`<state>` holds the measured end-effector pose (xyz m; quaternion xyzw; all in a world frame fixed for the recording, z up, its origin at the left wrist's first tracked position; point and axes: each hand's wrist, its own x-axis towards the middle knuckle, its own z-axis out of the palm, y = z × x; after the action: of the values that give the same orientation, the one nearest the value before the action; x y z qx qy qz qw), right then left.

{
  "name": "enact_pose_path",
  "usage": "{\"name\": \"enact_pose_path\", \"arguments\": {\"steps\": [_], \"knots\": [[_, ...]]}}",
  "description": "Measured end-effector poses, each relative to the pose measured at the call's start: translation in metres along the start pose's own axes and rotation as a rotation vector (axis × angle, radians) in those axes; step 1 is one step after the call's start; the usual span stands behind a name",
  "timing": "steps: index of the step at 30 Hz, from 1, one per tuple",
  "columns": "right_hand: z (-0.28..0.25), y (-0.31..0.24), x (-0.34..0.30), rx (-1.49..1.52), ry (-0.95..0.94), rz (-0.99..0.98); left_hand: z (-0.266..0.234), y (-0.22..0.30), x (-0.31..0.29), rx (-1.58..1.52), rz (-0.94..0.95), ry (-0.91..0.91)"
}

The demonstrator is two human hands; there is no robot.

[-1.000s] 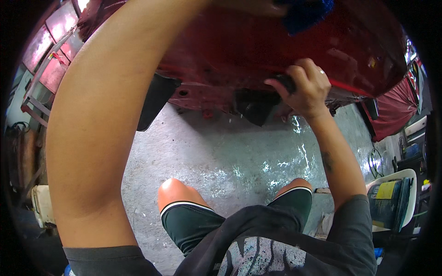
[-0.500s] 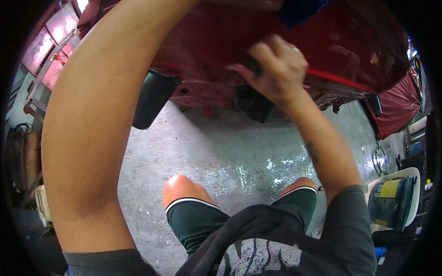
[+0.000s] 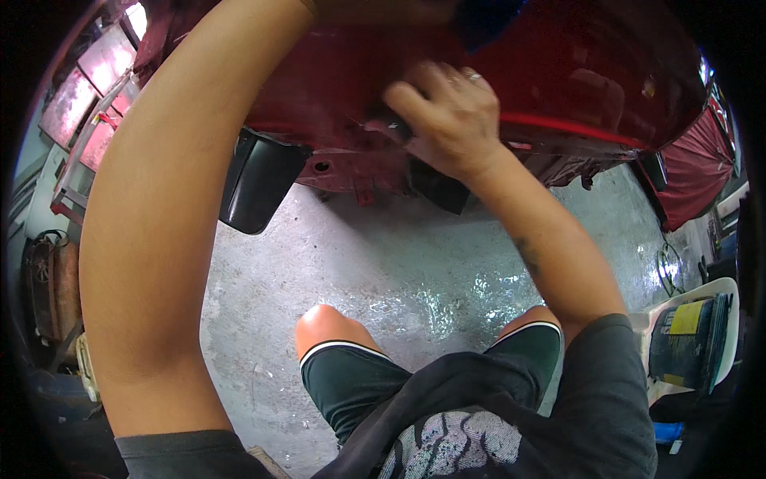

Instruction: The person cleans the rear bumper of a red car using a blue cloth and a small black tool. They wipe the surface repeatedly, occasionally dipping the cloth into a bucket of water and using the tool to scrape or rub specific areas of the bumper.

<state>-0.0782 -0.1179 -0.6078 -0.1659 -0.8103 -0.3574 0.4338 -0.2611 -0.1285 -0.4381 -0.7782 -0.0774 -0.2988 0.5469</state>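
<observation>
A glossy dark red car body panel fills the top of the view. Against it works my right hand, a ring on one finger, its fingers curled round a small dark block-like object that is partly hidden and blurred. My left arm reaches up along the left side. At the top edge my left hand lies dim and cut off near the panel, its fingers not made out. Just beyond it is a blue cloth-like piece; whether the hand grips it is unclear.
Below the panel hang a black mudflap-like piece and another dark part. A white chair holding a dark tub stands at right, beneath a dark red covered shape. A metal rack is at left.
My right hand and the dark object have slid left across the panel. The blue piece and my left hand also sit further left and higher in view.
</observation>
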Motion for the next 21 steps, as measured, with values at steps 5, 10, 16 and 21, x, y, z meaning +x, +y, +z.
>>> {"name": "enact_pose_path", "arguments": {"steps": [5, 10, 16, 21], "knots": [[-0.039, 0.048, -0.045, -0.017, -0.069, 0.119, -0.019, -0.013, 0.000, 0.044, 0.023, -0.087], [-0.011, 0.027, -0.016, 0.019, -0.053, -0.027, 0.001, 0.003, 0.015, 0.012, -0.035, -0.052], [-0.069, 0.092, -0.069, 0.030, -0.239, 0.182, -0.009, -0.001, 0.010, 0.054, 0.021, -0.104], [-0.117, 0.167, -0.106, -0.036, -0.235, 0.111, -0.007, 0.002, 0.022, 0.097, 0.010, -0.135]]}}
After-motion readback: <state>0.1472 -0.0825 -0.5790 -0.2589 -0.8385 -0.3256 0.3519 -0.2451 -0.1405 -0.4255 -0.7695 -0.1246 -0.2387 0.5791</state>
